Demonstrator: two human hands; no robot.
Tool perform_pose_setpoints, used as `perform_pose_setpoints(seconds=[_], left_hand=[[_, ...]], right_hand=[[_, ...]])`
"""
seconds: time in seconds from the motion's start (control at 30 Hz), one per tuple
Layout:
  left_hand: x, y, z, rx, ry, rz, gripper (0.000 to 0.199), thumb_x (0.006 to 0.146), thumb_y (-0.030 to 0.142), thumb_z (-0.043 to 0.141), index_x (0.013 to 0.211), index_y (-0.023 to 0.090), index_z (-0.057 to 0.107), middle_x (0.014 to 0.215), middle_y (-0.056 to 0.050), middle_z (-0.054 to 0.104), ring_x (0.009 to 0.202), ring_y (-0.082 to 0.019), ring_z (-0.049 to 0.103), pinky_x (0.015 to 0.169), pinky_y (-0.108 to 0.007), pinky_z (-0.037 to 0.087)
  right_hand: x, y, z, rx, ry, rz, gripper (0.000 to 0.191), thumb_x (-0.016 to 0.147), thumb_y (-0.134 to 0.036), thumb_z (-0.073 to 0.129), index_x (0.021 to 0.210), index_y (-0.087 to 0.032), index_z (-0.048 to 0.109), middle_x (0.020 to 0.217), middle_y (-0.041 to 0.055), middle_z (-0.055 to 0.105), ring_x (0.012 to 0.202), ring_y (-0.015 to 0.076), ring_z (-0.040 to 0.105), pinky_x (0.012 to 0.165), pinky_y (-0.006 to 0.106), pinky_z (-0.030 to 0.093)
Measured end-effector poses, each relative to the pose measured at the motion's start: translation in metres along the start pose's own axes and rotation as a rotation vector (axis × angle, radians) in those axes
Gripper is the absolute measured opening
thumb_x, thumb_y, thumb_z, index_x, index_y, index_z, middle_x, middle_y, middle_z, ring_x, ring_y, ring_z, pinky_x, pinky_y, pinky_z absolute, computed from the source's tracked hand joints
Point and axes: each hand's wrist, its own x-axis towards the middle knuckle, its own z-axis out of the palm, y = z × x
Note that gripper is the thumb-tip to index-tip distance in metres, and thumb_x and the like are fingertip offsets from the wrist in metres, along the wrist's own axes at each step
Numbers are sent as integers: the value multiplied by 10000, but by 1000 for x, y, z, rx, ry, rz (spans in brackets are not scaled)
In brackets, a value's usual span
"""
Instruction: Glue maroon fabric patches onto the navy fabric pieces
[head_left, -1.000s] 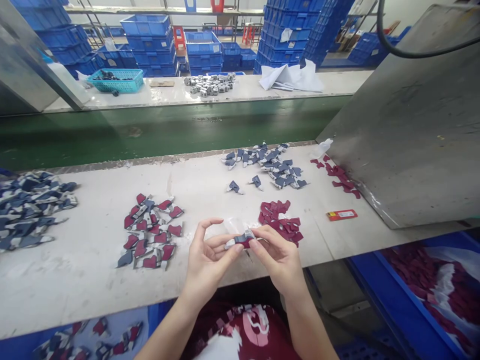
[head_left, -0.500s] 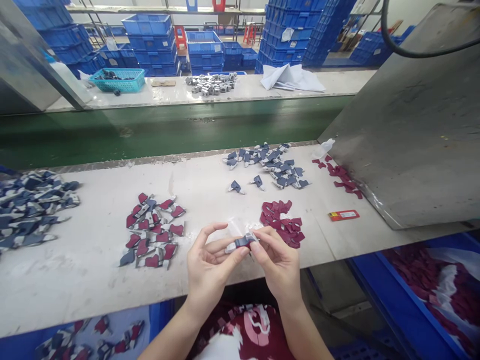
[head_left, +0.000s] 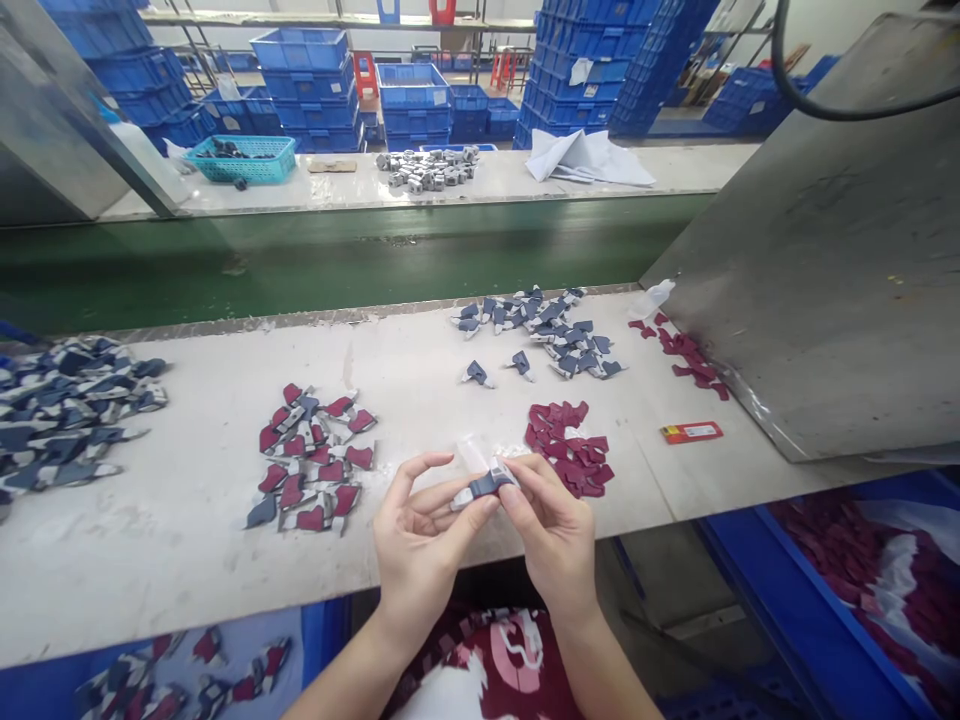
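Note:
Between my two hands is a small grey-and-navy plastic part (head_left: 484, 485), held just above the front of the bench. My left hand (head_left: 420, 525) pinches its left end with thumb and fingers. Thumb and fingertips of my right hand (head_left: 551, 520) close on its right end. A piece of clear plastic film (head_left: 472, 452) lies just behind the part. To the right rests a pile of maroon pieces (head_left: 566, 450). On the left lies a group of parts with maroon faces (head_left: 319, 460). Farther back sit several navy-and-grey parts (head_left: 555, 325).
A large heap of navy-and-grey parts (head_left: 67, 410) covers the far left. A red and yellow packet (head_left: 691, 432) lies near a slanted metal panel (head_left: 840, 260). Blue bins stand below, one with maroon pieces (head_left: 847, 570). A green belt (head_left: 337, 260) runs behind the bench.
The view has shifted slightly, so the bench contents sit a little farther right. Both hands keep the part in nearly the same place; less maroon shows under it now.

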Motion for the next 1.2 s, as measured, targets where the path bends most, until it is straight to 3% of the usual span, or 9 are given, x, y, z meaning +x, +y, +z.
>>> perform_pose_setpoints(seconds=[0.23, 0.53, 0.7, 0.8, 0.9, 1.0, 1.07, 1.13, 1.2], left_hand=[[1, -15, -4, 22, 9, 162, 397, 722, 207, 861, 1025, 193, 605, 877, -69, 819, 782, -241, 795, 708, -253, 666], [7, -4, 0, -29, 18, 9, 440, 684, 226, 886, 1032, 166, 623, 866, -84, 817, 767, -245, 795, 713, -264, 661], [11, -18, -6, 23, -81, 64, 369, 764, 228, 826, 1087, 160, 662, 991, -103, 810, 901, -244, 786, 802, -269, 654], [14, -23, -11, 130, -129, 132, 324, 790, 203, 788, 1101, 159, 709, 1072, -106, 795, 971, -255, 772, 823, -272, 653], [20, -19, -15, 233, -175, 218, 273, 778, 154, 767, 1051, 162, 767, 1043, -79, 803, 916, -244, 783, 797, -252, 656], [24, -9, -17, 310, -203, 255, 232, 785, 159, 754, 1012, 165, 801, 842, -38, 817, 723, -208, 791, 664, -203, 653], [25, -3, -18, 333, -200, 230, 227, 790, 176, 754, 1010, 164, 810, 734, -18, 802, 632, -192, 775, 585, -182, 636], [24, 1, -18, 325, -204, 179, 236, 798, 187, 748, 1024, 162, 810, 739, -17, 803, 646, -198, 778, 604, -193, 642], [23, 3, -19, 304, -219, 124, 241, 801, 193, 744, 1031, 162, 808, 819, -30, 814, 727, -218, 791, 680, -222, 656]], right_hand=[[-1, 2, 5, 42, 14, 51, 142, 903, -282, 682, 991, -269, 792, 895, 24, 682, 825, 144, 668, 708, 221, 565], [3, 11, -4, 52, -121, 25, 253, 924, -311, 679, 1164, -346, 749, 1019, 28, 712, 951, 153, 694, 813, 235, 582], [6, 13, 2, 96, -5, 112, 168, 888, -347, 723, 1032, -280, 779, 930, 25, 712, 874, 144, 704, 776, 223, 589], [8, 16, 6, 98, 35, 174, 212, 865, -414, 738, 977, -237, 769, 878, 34, 720, 811, 152, 705, 733, 236, 595], [9, 21, 5, 74, 30, 193, 285, 865, -476, 722, 964, -211, 759, 882, 52, 730, 813, 175, 711, 743, 277, 606], [11, 25, -4, -50, -29, 68, 320, 895, -460, 692, 1123, -239, 729, 926, 52, 713, 838, 184, 704, 720, 295, 604], [13, 25, -12, -230, -35, -131, 387, 884, -401, 722, 1247, -277, 668, 1021, 59, 686, 898, 195, 683, 716, 309, 596], [16, 22, -18, -439, -8, -384, 385, 856, -317, 765, 1226, -304, 662, 1083, 62, 651, 993, 216, 642, 791, 356, 585], [19, 19, -23, -601, 1, -590, 253, 858, -234, 761, 1090, -307, 694, 1067, 54, 631, 1060, 230, 593, 883, 409, 554]])
